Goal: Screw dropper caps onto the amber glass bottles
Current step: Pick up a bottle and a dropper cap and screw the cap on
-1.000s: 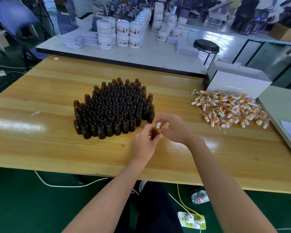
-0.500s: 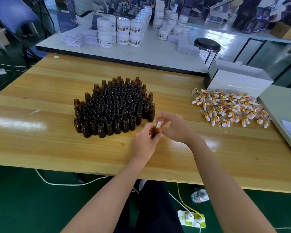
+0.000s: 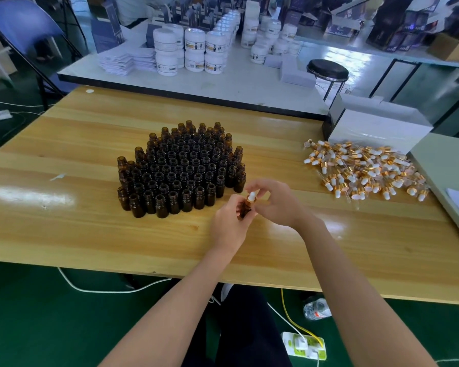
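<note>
My left hand (image 3: 229, 223) grips one amber glass bottle (image 3: 245, 210) just above the wooden table (image 3: 77, 221). A dropper cap (image 3: 251, 197), white bulb over a gold collar, sits on the bottle's neck, and my right hand (image 3: 274, 201) pinches it from the right. A dense cluster of several uncapped amber bottles (image 3: 180, 168) stands upright just left of and behind my hands. A loose pile of dropper caps (image 3: 363, 170) lies on the table to the right.
A white box (image 3: 379, 128) stands behind the cap pile. A grey tray edge (image 3: 443, 176) borders the table's right side. A second table behind holds white jars (image 3: 194, 49) and a black stool (image 3: 327, 70). Cables and a power strip (image 3: 304, 345) lie on the green floor.
My hands stay in the same spot with the bottle. My right fingers have shifted slightly around the cap.
</note>
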